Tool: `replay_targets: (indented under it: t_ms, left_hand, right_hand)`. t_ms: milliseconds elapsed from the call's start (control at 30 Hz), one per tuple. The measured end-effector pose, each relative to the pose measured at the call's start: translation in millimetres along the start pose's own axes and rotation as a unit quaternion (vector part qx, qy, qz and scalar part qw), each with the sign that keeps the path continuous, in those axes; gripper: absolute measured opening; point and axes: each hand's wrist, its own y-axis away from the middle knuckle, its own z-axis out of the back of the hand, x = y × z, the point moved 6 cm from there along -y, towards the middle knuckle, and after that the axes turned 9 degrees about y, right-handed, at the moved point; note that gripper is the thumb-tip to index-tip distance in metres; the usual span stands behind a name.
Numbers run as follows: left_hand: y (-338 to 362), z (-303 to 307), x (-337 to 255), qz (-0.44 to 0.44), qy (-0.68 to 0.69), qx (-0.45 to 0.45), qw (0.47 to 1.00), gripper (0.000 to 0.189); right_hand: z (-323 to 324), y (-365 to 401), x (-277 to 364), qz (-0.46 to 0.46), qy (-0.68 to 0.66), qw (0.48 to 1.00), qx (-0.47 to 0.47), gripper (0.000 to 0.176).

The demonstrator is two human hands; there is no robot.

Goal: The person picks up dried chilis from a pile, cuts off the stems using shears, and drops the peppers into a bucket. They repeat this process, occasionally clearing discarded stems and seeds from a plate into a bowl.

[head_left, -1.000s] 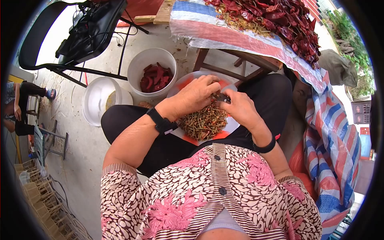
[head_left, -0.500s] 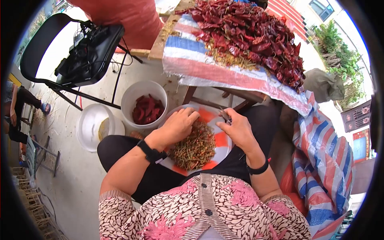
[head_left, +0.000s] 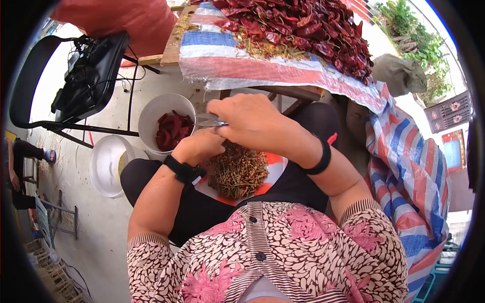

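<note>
The right hand [head_left: 252,118] wraps its grip round shiny grey scissors [head_left: 213,122], blades leftward, over the far left edge of the dish [head_left: 276,173]. The left hand [head_left: 196,146] curls just below; its grip I cannot tell

Deep-red chillies [head_left: 313,30] lie on a sheet [head_left: 252,66] striped blue, white and faded red, over the near edge of the desk [head_left: 173,54], whose left edge is pale brown. The bucket [head_left: 151,113] is white, the pieces [head_left: 174,131] inside dark red. Orange-red patches mark the white plate [head_left: 276,171]; its stems [head_left: 237,174] are greenish brown. The scissors [head_left: 209,121], somewhat blurred, look silver-grey. Pink flowers cover the brown-and-cream shirt [head_left: 288,257].
</note>
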Motion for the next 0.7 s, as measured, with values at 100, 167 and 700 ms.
replay_targets:
  t_ms: [100,167,700]
  left_hand:
    - [0,4,4,-0.020,0.045,-0.023,0.999,0.043]
    - [-2,6,5,-0.030,-0.012,-0.031,0.999,0.044]
    - [-21,-11,-11,-0.121,-0.180,0.054,0.975,0.045]
  right_hand:
    - [1,-13,22,0.040,0.042,0.998,0.025,0.023]
    - [2,-24,36,0.075,0.056,0.996,-0.006,0.017]
    - [18,-142,104,0.109,0.131,0.985,0.026,0.036]
